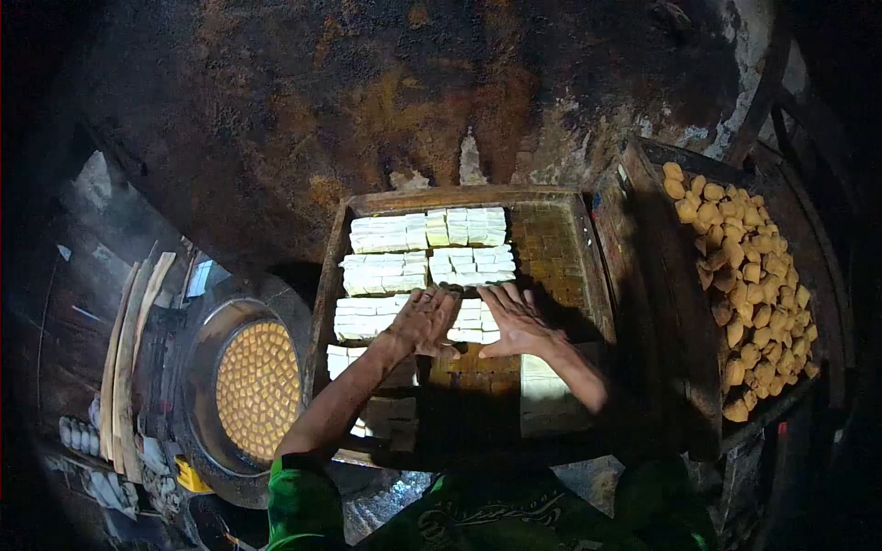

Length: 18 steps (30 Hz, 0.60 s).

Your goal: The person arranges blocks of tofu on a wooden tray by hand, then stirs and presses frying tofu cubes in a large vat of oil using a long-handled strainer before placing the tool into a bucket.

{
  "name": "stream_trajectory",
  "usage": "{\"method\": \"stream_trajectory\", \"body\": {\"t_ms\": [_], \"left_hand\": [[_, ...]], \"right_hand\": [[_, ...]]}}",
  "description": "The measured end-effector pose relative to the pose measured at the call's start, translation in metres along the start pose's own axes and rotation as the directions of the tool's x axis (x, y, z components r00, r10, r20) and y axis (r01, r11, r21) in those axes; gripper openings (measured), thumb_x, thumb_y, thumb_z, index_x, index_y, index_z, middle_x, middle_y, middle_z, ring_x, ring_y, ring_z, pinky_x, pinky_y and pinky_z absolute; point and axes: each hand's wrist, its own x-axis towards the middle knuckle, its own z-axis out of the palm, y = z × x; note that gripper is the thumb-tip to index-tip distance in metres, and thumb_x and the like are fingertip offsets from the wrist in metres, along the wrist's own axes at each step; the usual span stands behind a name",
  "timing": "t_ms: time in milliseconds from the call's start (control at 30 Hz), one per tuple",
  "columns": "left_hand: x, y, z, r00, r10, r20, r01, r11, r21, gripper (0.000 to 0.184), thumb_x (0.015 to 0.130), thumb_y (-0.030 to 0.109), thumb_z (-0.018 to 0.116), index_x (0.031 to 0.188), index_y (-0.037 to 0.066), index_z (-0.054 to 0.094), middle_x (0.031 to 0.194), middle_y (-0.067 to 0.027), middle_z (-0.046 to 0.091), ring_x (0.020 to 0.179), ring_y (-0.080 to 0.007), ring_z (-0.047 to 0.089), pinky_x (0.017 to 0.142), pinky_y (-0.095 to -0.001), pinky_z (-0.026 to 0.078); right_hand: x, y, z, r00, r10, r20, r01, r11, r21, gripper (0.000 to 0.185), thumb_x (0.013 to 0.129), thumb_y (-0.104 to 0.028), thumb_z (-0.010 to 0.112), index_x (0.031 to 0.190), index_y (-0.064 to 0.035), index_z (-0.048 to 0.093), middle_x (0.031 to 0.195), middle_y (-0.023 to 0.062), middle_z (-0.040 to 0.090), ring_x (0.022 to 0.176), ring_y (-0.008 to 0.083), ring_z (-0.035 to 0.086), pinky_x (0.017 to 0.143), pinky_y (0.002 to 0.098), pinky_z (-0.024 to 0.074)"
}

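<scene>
The scene is taken in by a single head-worn camera, from above and behind the forearms, faced forward and down over the tray point(542, 196) at arm's reach, with the wall point(367, 101) seen beyond and the pan point(213, 342) and crate point(669, 275) towards the apparently darkened edges.

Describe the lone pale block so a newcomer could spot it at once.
Find the wooden tray in the middle. Near its lower right corner, partly behind the right forearm, lies the pale block. It sits alone, across the woven base from the pale rows.
</scene>
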Motion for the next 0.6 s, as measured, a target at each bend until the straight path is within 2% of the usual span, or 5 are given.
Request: {"method": "stream_trajectory", "body": {"t_ms": [100, 200, 333, 433, 600], "left_hand": [[0.000, -0.002, -0.003, 0.992, -0.048, 0.116, 0.040, 0.997, 0.063, 0.095, 0.074, 0.066, 0.049, 0.137, 0.000, 0.021, 0.139, -0.0203, 0.027, 0.131, -0.0331, 0.023, 0.108, -0.0471, 0.014], [0.009, -0.010, 0.022, 0.996, 0.014, -0.083, -0.003, 0.991, 0.134, 0.086, 0.073, 0.059, 0.055, 0.131, -0.001, 0.032, 0.129, -0.0190, 0.040, 0.123, -0.0318, 0.035, 0.101, -0.0482, 0.024], [0.005, -0.014, 0.003, 0.999, 0.013, 0.044, -0.014, 1.000, 0.021, 0.084, 0.074, 0.056, 0.055, 0.131, -0.001, 0.033, 0.130, -0.0187, 0.040, 0.123, -0.0288, 0.037, 0.099, -0.0480, 0.026], [0.004, -0.019, 0.014, 1.000, -0.003, -0.024, 0.003, 1.000, 0.023, 0.085, 0.074, 0.056, 0.055, 0.132, -0.001, 0.031, 0.132, -0.0181, 0.039, 0.124, -0.0276, 0.036, 0.099, -0.0463, 0.026], [0.014, -0.017, 0.028, 0.998, 0.039, -0.043, -0.035, 0.997, 0.074, 0.091, 0.074, 0.062, 0.050, 0.134, -0.002, 0.027, 0.133, -0.0208, 0.037, 0.125, -0.0298, 0.035, 0.100, -0.0456, 0.025]], "right_hand": [[0.016, -0.014, 0.013, 1.000, -0.010, 0.002, 0.010, 0.999, -0.045, 0.107, 0.056, -0.049, 0.074, 0.134, 0.0022, 0.022, 0.127, 0.0188, 0.034, 0.120, 0.0332, 0.029, 0.096, 0.0554, 0.0240], [0.034, -0.017, 0.015, 0.987, 0.052, 0.152, -0.056, 0.998, 0.021, 0.089, 0.059, -0.048, 0.074, 0.124, -0.0017, 0.035, 0.121, 0.0184, 0.041, 0.115, 0.0343, 0.035, 0.094, 0.0556, 0.0260], [0.030, 0.005, 0.024, 0.999, -0.010, 0.052, -0.002, 0.975, 0.220, 0.079, 0.061, -0.038, 0.075, 0.124, -0.0101, 0.037, 0.118, 0.0174, 0.046, 0.113, 0.0349, 0.041, 0.096, 0.0519, 0.0275], [0.025, 0.005, 0.025, 1.000, -0.015, 0.012, 0.011, 0.956, 0.292, 0.073, 0.063, -0.039, 0.072, 0.120, -0.0063, 0.040, 0.118, 0.0164, 0.046, 0.115, 0.0345, 0.038, 0.095, 0.0503, 0.0275], [0.027, -0.008, 0.020, 0.999, 0.025, 0.025, -0.028, 0.993, 0.113, 0.076, 0.063, -0.042, 0.071, 0.122, -0.0071, 0.038, 0.119, 0.0191, 0.045, 0.117, 0.0348, 0.036, 0.098, 0.0509, 0.0257]]}}
